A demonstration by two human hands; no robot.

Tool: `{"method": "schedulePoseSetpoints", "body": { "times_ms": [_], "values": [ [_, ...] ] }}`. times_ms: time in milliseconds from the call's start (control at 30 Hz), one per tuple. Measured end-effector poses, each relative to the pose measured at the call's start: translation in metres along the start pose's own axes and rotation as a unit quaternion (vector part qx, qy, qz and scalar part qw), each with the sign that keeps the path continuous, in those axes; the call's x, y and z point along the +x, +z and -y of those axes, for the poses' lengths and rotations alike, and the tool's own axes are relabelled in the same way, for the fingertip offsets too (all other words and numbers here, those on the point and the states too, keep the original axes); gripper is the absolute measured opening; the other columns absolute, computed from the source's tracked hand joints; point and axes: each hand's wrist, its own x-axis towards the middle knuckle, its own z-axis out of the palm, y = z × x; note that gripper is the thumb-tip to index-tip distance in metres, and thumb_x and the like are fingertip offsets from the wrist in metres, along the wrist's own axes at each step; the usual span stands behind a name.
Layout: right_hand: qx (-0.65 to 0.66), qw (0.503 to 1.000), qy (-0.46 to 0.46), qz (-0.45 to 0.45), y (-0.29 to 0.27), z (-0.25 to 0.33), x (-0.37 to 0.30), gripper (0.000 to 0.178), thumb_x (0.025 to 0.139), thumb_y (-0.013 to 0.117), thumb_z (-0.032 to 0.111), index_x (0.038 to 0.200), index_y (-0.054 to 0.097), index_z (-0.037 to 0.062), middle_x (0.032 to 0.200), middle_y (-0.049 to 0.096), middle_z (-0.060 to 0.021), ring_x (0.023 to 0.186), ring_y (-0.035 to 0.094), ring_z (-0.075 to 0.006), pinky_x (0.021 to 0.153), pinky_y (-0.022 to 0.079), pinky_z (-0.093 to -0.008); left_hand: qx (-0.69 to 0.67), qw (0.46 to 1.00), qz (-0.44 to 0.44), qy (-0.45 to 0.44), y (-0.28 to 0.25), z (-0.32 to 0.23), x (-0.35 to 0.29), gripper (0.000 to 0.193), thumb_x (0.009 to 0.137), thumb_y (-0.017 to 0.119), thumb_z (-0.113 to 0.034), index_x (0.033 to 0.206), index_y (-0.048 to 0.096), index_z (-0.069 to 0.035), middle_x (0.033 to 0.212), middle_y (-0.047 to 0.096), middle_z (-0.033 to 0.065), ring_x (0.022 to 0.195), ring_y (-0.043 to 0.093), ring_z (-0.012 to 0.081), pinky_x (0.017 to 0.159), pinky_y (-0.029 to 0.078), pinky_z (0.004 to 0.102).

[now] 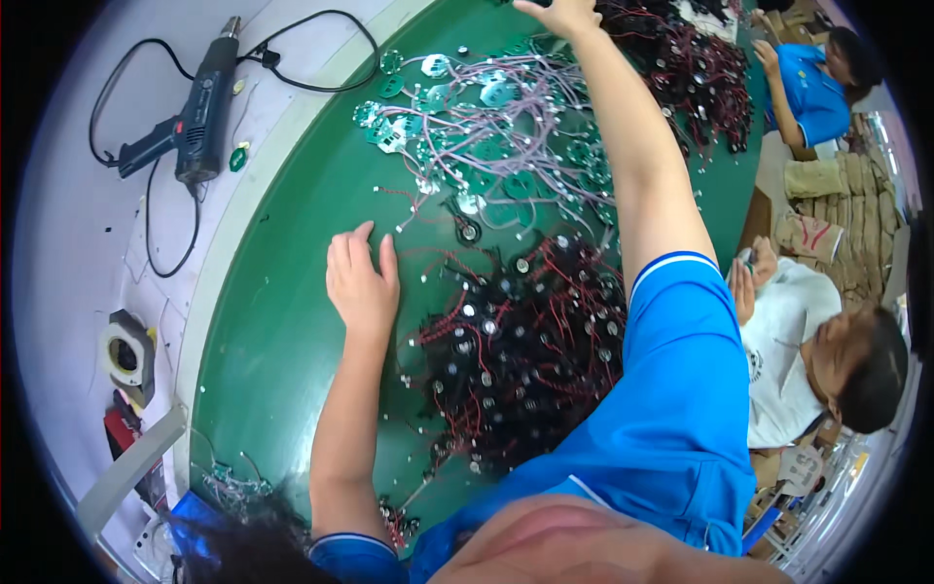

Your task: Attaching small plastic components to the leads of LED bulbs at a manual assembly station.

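Observation:
My left hand point(362, 280) rests on the green table point(282, 292), fingers stretched and thumb apart, with nothing in it. Just right of it lies a heap of small black round parts point(525, 350) with silver centres and twisted red-and-black wires. My right hand point(566, 16) reaches out to the far edge of the view, its fingers partly cut off there. It looks spread, with nothing visible in it. Below and left of that hand spreads a tangle of small green circuit boards point(496, 92) with pale purple wires. Another dark heap of wired parts point(696, 78) lies beside my right forearm.
A heat gun point(204, 107) with a black cable lies at the far left beyond the table's pale rim point(229, 224). A tape roll point(127, 356) sits nearer. At right are two people, one in blue point(809, 92), one in light grey point(793, 341), and stacked brown bundles point(846, 209).

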Motion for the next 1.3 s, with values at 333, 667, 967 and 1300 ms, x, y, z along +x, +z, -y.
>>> {"method": "schedulePoseSetpoints", "body": {
  "times_ms": [333, 667, 967, 1300],
  "values": [
    [-0.125, 0.980, -0.053, 0.142, 0.026, -0.001, 0.128, 0.119, 0.052, 0.072, 0.066, 0.143, 0.011, 0.0182, 0.144, 0.009, -0.0272, 0.130, 0.024, -0.0399, 0.105, 0.026, -0.0437, -0.120, 0.992, -0.005, -0.021, 0.003, 0.004, 0.004, 0.019, 0.075, 0.060, 0.001, 0.094, 0.057, -0.002, 0.075, 0.049, 0.0085, 0.064, 0.049, 0.0203, 0.057, 0.041, 0.0306],
    [-0.110, 0.967, -0.105, 0.205, 0.046, 0.057, 0.107, 0.104, 0.055, 0.070, 0.059, 0.141, 0.022, 0.0236, 0.142, 0.015, -0.0260, 0.129, 0.024, -0.0392, 0.103, 0.028, -0.0456, -0.120, 0.991, 0.010, -0.061, 0.000, 0.007, 0.000, 0.016, 0.076, 0.058, 0.004, 0.091, 0.058, -0.001, 0.079, 0.052, 0.0112, 0.069, 0.052, 0.0243, 0.058, 0.042, 0.0326],
    [-0.007, 0.998, -0.053, -0.040, 0.067, 0.058, 0.071, 0.053, 0.077, 0.059, 0.036, 0.126, 0.045, 0.0211, 0.130, 0.035, -0.0220, 0.117, 0.038, -0.0417, 0.094, 0.040, -0.0425, -0.169, 0.983, 0.001, -0.067, 0.006, 0.002, -0.003, 0.015, 0.081, 0.052, 0.006, 0.092, 0.059, 0.000, 0.081, 0.049, 0.0066, 0.057, 0.039, 0.0109, 0.047, 0.029, 0.0230],
    [-0.118, 0.986, -0.053, 0.105, 0.043, 0.069, 0.087, 0.095, 0.067, 0.066, 0.054, 0.141, 0.011, 0.0323, 0.146, 0.002, -0.0227, 0.123, 0.037, -0.0401, 0.098, 0.037, -0.0421, -0.174, 0.981, 0.001, -0.087, -0.004, 0.007, -0.002, 0.017, 0.077, 0.055, 0.007, 0.091, 0.060, -0.002, 0.080, 0.051, 0.0078, 0.059, 0.046, 0.0139, 0.043, 0.033, 0.0242]
  ]
}}
